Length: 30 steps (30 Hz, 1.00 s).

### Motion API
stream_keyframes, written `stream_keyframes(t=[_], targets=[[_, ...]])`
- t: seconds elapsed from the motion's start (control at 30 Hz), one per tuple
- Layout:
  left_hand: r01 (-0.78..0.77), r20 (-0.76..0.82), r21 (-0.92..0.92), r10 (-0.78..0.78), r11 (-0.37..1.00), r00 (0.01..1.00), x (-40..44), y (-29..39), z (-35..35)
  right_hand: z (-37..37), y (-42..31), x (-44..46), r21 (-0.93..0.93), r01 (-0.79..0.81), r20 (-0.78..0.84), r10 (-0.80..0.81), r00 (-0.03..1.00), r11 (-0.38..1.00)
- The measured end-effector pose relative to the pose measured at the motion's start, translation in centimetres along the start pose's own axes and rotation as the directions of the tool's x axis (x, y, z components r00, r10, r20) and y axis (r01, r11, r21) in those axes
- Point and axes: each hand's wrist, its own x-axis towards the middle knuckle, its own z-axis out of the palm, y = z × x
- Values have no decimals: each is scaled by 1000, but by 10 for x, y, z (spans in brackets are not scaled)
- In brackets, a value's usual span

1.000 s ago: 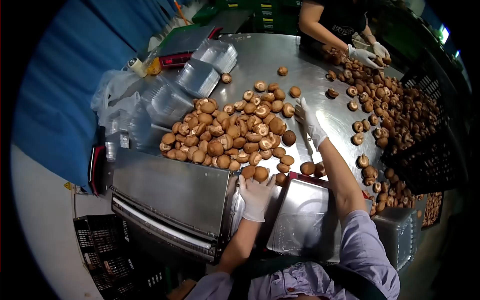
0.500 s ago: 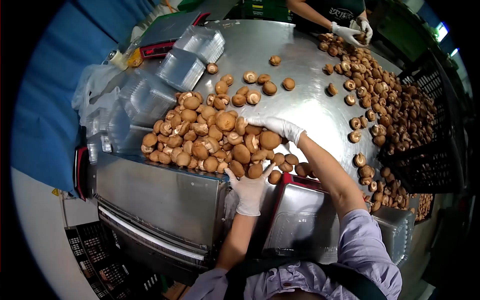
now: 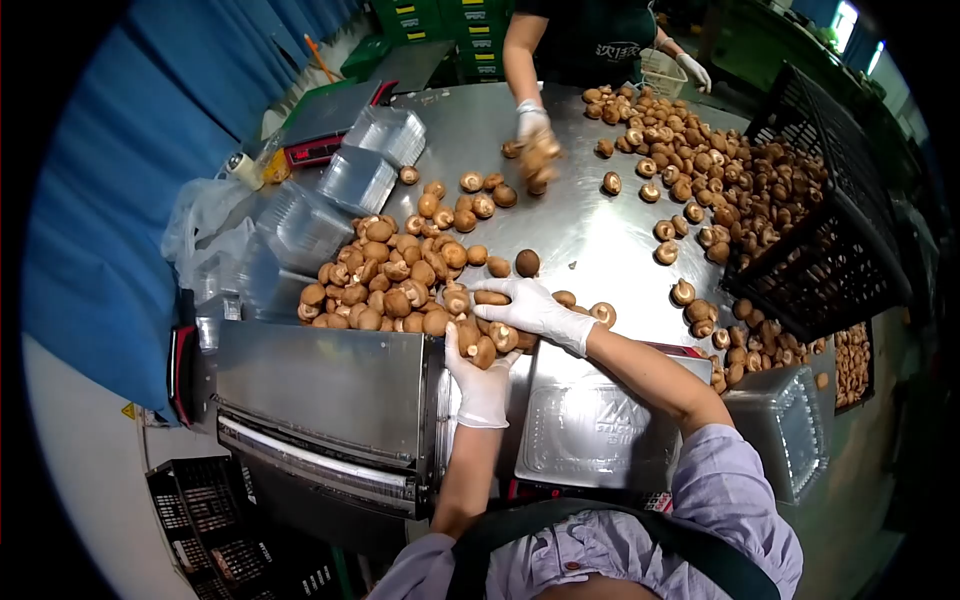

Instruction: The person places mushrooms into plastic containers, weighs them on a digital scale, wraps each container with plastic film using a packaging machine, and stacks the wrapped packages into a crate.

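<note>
At the right-hand end of the mushroom pile [image 3: 372, 282], two gloved hands meet. The left hand [image 3: 482, 390] is cupped upward around a cluster of mushrooms [image 3: 484, 352], thumb and fingers apart; how firmly it grips, I can't tell. Above it, the right hand [image 3: 540, 312] points leftward, pinching one mushroom [image 3: 490, 298] whose long side runs along its fingers. The pile lies ahead and leftward, stretched sideways, nearest the right fingertips. A metal housing [image 3: 320, 370] bounds the left wrist on one side, clear trays [image 3: 590, 430] on the other; bare steel table [image 3: 605, 230] opens beyond the right hand.
</note>
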Motion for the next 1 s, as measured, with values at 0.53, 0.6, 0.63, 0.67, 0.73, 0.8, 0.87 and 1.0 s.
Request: stream_keyframes(t=[0.53,0.6,0.63,0.67,0.73,0.8,0.87,1.0], targets=[[-484,538,653,94,582,838,-108,-93,-22,44,15,-221,-337,-22,-804,-276,526,941],[-682,670,658,164,319,724,-106,-99,-31,50,17,-228,-381,-52,-812,-307,497,923],[-664,668,653,136,364,731,-106,-97,-31,49,18,-230,-382,-54,-812,-307,496,923],[-688,693,661,109,301,713,-107,-93,-32,49,19,-232,-376,-59,-818,-301,490,925],[-705,709,682,62,195,702,-106,-86,-34,50,21,-236,-445,-61,-771,-348,534,893],[-722,717,690,88,51,691,-100,-81,-41,50,23,-241,-494,-80,-752,-379,539,866],[-778,830,557,161,-290,534,-104,-76,-41,49,26,-248,-518,-120,-729,-365,579,847],[-794,851,525,191,-306,489,-113,-66,-41,48,37,-268,-468,-256,-757,-235,610,846]])
